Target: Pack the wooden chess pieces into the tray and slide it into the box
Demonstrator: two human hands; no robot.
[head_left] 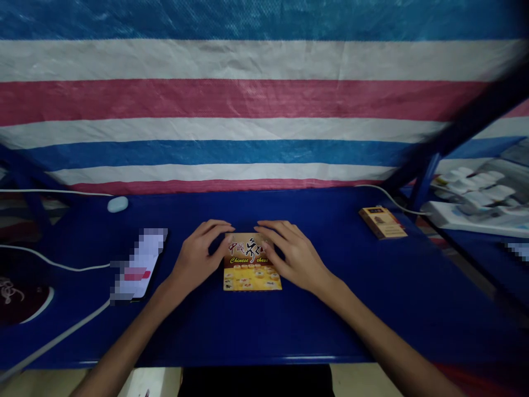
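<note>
A flat, yellow and brown Chinese chess box point(248, 275) with printed lettering and chess pieces on its cover lies on the blue table in front of me. My left hand point(202, 248) is at its upper left corner, the fingers curved and the thumb against the edge. At the upper right my right hand point(293, 253) grips in the same way, its thumb over part of the cover lettering. Both hands hold the box between them, and their fingertips nearly meet along its far edge.
A phone point(142, 264) with a lit, blurred screen lies at left, near white cables and a pale blue case point(118, 204). A dark red cap-like item point(25, 300) sits far left. Right are a small tan box point(384, 223) and a power strip point(467, 218). Striped sheeting point(256, 99) hangs behind.
</note>
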